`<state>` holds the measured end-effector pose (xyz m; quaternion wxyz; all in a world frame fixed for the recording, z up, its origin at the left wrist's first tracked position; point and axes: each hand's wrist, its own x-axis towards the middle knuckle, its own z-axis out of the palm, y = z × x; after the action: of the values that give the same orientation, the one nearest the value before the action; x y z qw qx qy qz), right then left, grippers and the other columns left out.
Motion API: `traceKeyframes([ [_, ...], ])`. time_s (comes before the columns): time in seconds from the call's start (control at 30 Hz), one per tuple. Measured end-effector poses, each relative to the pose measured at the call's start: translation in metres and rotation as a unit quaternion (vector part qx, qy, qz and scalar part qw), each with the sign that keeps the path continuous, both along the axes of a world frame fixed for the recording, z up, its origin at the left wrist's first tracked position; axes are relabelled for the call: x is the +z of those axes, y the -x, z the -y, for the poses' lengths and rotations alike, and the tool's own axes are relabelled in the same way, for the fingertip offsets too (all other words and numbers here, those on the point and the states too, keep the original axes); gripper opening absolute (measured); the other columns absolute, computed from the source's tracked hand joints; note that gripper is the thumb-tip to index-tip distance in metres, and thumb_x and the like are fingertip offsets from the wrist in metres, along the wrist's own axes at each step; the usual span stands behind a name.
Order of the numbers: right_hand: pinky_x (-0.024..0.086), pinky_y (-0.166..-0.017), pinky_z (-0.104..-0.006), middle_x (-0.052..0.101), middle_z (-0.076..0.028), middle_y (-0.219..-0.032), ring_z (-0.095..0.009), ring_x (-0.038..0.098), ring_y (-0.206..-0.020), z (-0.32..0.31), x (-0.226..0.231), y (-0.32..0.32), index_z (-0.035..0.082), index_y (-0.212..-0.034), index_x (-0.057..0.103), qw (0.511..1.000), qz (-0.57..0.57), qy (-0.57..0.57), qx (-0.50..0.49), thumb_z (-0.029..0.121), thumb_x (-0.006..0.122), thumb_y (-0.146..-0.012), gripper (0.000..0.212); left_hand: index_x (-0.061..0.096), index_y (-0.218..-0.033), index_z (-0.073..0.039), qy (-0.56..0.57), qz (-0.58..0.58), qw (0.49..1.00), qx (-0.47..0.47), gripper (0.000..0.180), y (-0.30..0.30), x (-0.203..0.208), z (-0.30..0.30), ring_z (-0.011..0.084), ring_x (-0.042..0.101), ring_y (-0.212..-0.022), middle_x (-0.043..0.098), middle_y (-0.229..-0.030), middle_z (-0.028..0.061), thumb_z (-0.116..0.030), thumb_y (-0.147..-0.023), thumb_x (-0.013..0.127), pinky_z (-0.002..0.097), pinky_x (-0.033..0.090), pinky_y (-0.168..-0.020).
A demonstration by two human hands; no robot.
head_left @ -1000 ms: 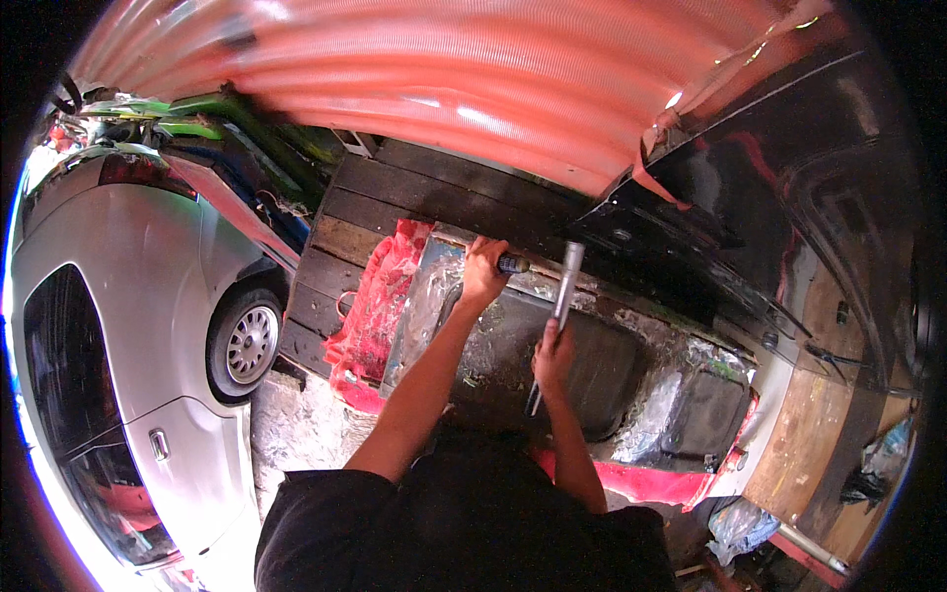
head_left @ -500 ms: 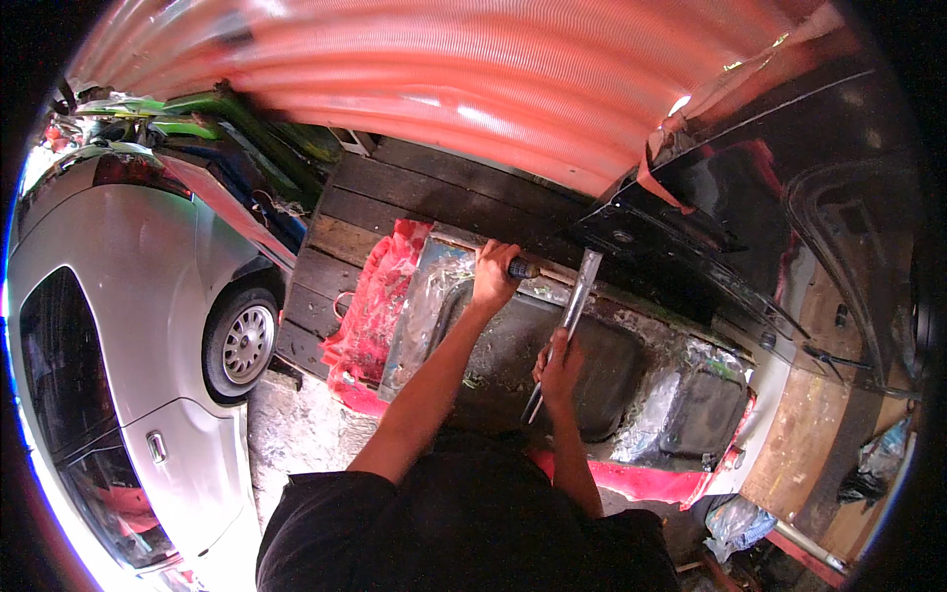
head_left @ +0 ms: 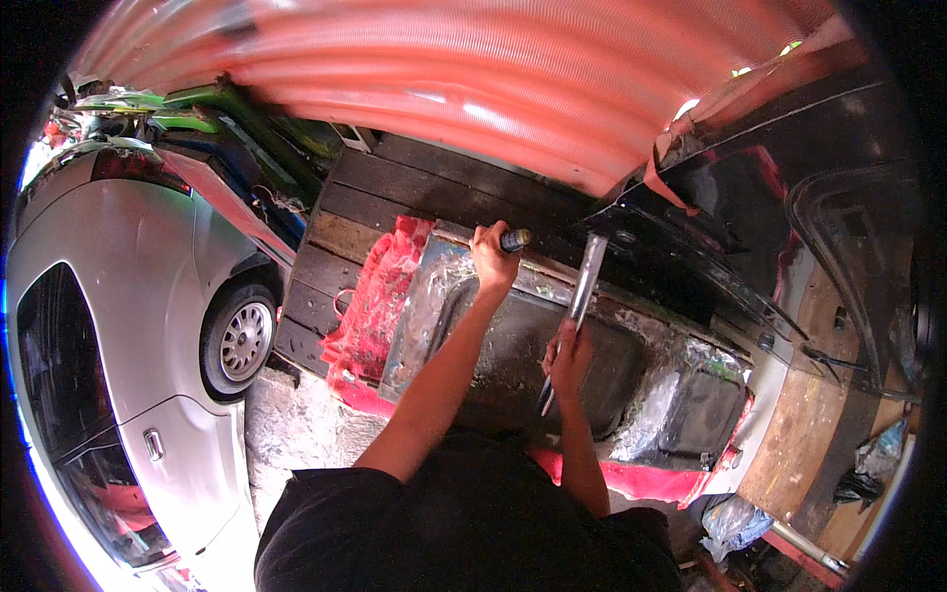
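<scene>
A worn metal car panel (head_left: 513, 340) with dark recesses and patches of debris lies across the middle. My left hand (head_left: 489, 259) is wrapped round a short dark-handled tool (head_left: 515, 240) at the panel's far edge. Its working end is hidden, so its exact kind does not show. Nearer me and further right, my right hand (head_left: 567, 357) is closed round a long shiny metal bar (head_left: 589, 274). The bar slants over the panel, its upper end near the far edge and to the right of the dark-handled tool.
Red cloth (head_left: 367, 321) lies under the panel, over a dark plank bench (head_left: 347, 212). A silver car (head_left: 158, 296) stands at left. A large black car part (head_left: 730, 217) overhangs at right, beside plastic bags (head_left: 735, 523). Reddish corrugated sheeting (head_left: 444, 69) closes the back.
The bar in my right hand has risen slightly and shifted right. My left hand has moved up a little, and its tool's handle has turned so its end tips upward.
</scene>
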<state>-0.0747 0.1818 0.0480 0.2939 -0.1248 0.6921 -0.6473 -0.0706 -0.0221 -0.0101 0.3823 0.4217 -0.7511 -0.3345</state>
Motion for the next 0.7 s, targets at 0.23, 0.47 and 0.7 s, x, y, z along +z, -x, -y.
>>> traceKeyframes([
  [0.23, 0.047, -0.064, -0.0480, 0.058, -0.018, -0.068, -0.033, 0.062, -0.064, 0.055, -0.022, 0.042, 0.001, -0.110, 0.056, 0.934, -0.184, -0.274, 0.139, 0.044, 0.045, -0.099, 0.046, 0.060, -0.087, -0.007, -0.044, -0.004, 0.999, 0.011, 0.034, 0.003, -0.005, 0.002, 0.0346, 0.055, -0.088, 0.061, -0.083, 0.0126, -0.008, -0.059, 0.077, 0.0443, 0.042, -0.079],
  [0.47, 0.044, -0.049, -0.0377, 0.056, -0.009, -0.061, -0.023, 0.058, -0.050, 0.040, -0.002, 0.048, 0.004, -0.101, 0.057, 0.970, -0.200, -0.136, 0.038, 0.039, 0.046, -0.100, 0.036, 0.058, -0.087, -0.008, -0.018, 0.044, 0.999, -0.004, 0.032, 0.001, -0.004, 0.001, 0.0344, 0.055, -0.090, 0.063, -0.085, 0.0095, -0.008, -0.061, 0.076, 0.0453, 0.041, -0.078],
  [0.7, 0.042, -0.042, -0.0370, 0.053, -0.006, -0.055, -0.017, 0.054, -0.044, 0.037, -0.019, 0.057, 0.003, -0.097, 0.056, 0.960, -0.212, -0.161, 0.091, 0.039, 0.050, -0.099, 0.036, 0.058, -0.085, -0.009, 0.011, 0.055, 0.998, -0.006, 0.033, -0.004, -0.002, 0.006, 0.0330, 0.055, -0.090, 0.064, -0.085, 0.0086, -0.011, -0.059, 0.079, 0.0449, 0.040, -0.078],
])
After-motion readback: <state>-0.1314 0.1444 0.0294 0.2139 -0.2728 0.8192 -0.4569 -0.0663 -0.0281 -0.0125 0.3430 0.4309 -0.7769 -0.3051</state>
